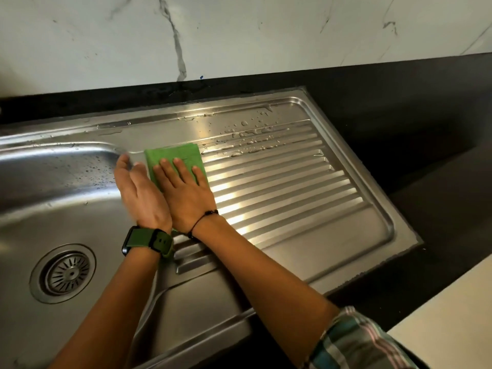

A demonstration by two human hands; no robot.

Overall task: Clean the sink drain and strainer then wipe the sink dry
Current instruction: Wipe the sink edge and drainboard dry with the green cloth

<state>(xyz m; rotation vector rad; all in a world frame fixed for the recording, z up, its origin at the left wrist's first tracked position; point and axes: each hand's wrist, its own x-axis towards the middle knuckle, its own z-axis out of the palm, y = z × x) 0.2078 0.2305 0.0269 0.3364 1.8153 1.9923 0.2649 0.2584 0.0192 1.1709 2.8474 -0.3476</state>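
A folded green cloth point(175, 155) lies flat on the steel sink's ribbed draining board point(287, 187), near the basin's edge. My right hand point(183, 193) presses on the cloth with straight fingers. My left hand point(141, 193), with a green-strapped watch on the wrist, sits just left of it with straight fingers, its edge against the cloth's left side above the basin rim. The strainer point(66, 272) sits in the drain at the bottom of the steel basin point(53, 182). Water drops dot the basin wall and the board's far ribs.
A black countertop point(399, 123) surrounds the sink, with a white marble-patterned wall point(239, 35) behind it. A pale surface point(458, 315) fills the lower right corner. A checked sleeve point(354, 342) shows on my right arm.
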